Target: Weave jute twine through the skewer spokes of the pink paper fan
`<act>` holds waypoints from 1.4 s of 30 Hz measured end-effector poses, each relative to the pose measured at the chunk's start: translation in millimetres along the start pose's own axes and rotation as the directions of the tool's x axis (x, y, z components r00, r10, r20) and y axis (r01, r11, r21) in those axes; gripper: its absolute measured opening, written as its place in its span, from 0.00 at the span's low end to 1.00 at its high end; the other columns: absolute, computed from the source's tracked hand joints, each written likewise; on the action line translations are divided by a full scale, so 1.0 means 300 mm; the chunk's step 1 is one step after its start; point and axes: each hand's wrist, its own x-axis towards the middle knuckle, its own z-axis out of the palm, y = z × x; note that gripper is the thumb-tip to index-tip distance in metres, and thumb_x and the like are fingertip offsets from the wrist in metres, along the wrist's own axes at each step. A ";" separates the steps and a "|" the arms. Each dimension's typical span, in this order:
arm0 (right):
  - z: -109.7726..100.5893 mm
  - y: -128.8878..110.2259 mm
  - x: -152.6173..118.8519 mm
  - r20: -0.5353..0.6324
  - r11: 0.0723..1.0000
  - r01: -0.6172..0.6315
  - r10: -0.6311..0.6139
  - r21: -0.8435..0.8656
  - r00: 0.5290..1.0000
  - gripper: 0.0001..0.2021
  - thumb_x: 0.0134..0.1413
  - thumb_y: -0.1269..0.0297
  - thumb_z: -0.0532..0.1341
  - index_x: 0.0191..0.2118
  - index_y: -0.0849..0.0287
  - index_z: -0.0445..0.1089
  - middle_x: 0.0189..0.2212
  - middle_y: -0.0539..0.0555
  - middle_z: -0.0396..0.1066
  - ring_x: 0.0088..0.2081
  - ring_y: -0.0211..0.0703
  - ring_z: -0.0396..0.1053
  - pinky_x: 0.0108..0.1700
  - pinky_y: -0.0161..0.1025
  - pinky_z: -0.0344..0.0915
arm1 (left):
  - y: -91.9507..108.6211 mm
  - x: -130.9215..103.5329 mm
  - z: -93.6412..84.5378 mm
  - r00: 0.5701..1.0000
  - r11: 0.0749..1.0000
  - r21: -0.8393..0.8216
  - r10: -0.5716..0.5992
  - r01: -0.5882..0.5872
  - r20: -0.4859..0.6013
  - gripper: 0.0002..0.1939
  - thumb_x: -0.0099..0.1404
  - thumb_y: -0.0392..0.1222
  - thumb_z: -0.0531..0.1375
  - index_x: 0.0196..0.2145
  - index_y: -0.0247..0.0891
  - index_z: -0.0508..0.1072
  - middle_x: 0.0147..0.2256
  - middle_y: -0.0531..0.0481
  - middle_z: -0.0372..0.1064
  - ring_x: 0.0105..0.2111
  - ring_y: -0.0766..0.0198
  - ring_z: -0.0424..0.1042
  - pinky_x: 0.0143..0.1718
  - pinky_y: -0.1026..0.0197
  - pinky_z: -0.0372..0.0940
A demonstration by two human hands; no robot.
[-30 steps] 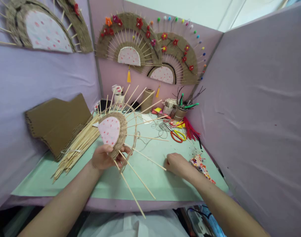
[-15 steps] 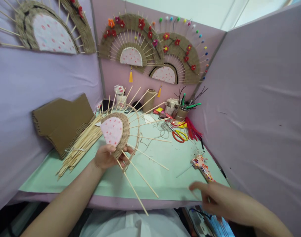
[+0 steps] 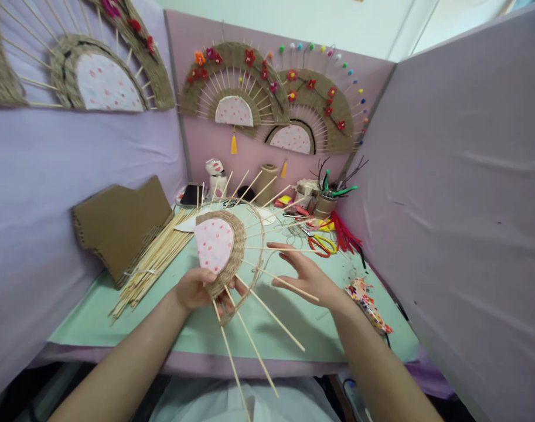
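Observation:
My left hand (image 3: 201, 290) grips the lower end of a half-round woven fan (image 3: 236, 249), thumb on the front and fingers behind. The fan has a white, pink-dotted centre, a band of woven twine and thin wooden sticks spreading outward. A loop of twine (image 3: 263, 234) runs across the sticks outside the band. Beside the sticks on the right, my right hand (image 3: 305, 272) is open, with its fingers apart and pointing left. Whether its fingertips touch a stick or the twine, I cannot tell.
A bundle of sticks (image 3: 155, 255) and folded cardboard (image 3: 122, 223) lie left. Scissors (image 3: 322, 243), red pipe cleaners (image 3: 344, 234) and a flower-patterned glue gun (image 3: 368, 305) lie right. Behind stand a twine spool (image 3: 267, 179) and a tool jar (image 3: 324, 205). Finished fans (image 3: 232, 64) hang on the partition.
My right hand has come up from the lower right to the fan's sticks, its fingers spreading. The left hand keeps its grip on the fan. The camera view has shifted slightly.

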 end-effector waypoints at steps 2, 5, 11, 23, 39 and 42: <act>0.052 0.026 0.071 0.064 0.982 0.021 -0.034 0.190 0.997 0.29 0.43 0.63 0.66 0.55 0.51 0.60 0.55 0.55 0.61 0.57 0.47 0.57 0.58 0.47 0.53 | 0.009 -0.006 -0.004 0.999 0.999 0.020 -0.030 0.031 -0.021 0.17 0.52 0.45 0.58 0.35 0.29 0.75 0.41 0.37 0.72 0.30 0.55 0.75 0.24 0.62 0.69; 0.098 0.072 0.137 0.138 0.880 -0.051 -0.017 0.472 0.990 0.24 0.46 0.64 0.63 0.52 0.54 0.63 0.48 0.56 0.69 0.52 0.47 0.64 0.51 0.47 0.61 | 0.028 -0.002 -0.015 0.997 0.996 0.049 -0.066 0.068 -0.039 0.18 0.54 0.46 0.58 0.36 0.28 0.74 0.42 0.36 0.72 0.31 0.54 0.75 0.25 0.61 0.69; 0.141 0.154 0.208 0.067 0.625 -0.079 0.042 0.777 0.997 0.19 0.39 0.66 0.66 0.42 0.56 0.69 0.40 0.54 0.73 0.42 0.44 0.71 0.49 0.44 0.64 | 0.068 0.056 0.001 0.983 0.970 0.163 -0.173 0.181 -0.063 0.16 0.55 0.43 0.58 0.38 0.29 0.73 0.43 0.36 0.71 0.33 0.54 0.74 0.28 0.60 0.68; 0.129 0.167 0.213 -0.061 0.609 -0.098 0.235 0.787 0.970 0.19 0.39 0.65 0.65 0.42 0.55 0.67 0.33 0.52 0.74 0.33 0.44 0.71 0.34 0.41 0.68 | 0.110 0.230 0.027 0.732 0.982 -0.001 0.140 -0.188 -0.667 0.14 0.58 0.34 0.59 0.43 0.30 0.70 0.37 0.41 0.75 0.38 0.59 0.74 0.42 0.59 0.68; 0.102 0.201 0.120 -0.023 0.799 -0.158 0.210 0.580 0.977 0.12 0.41 0.56 0.66 0.24 0.60 0.68 0.17 0.47 0.63 0.22 0.34 0.59 0.29 0.34 0.57 | 0.225 0.082 -0.075 0.737 0.991 -0.084 0.018 -0.102 -0.676 0.15 0.62 0.35 0.54 0.44 0.24 0.69 0.25 0.41 0.75 0.23 0.60 0.75 0.28 0.62 0.69; 0.108 0.191 0.133 -0.095 0.739 -0.108 0.226 0.665 0.969 0.11 0.41 0.59 0.67 0.23 0.59 0.67 0.13 0.43 0.54 0.18 0.30 0.52 0.30 0.34 0.58 | 0.216 0.074 -0.075 0.750 0.994 -0.079 0.005 -0.077 -0.661 0.15 0.61 0.35 0.54 0.44 0.23 0.69 0.28 0.38 0.75 0.26 0.59 0.75 0.30 0.61 0.70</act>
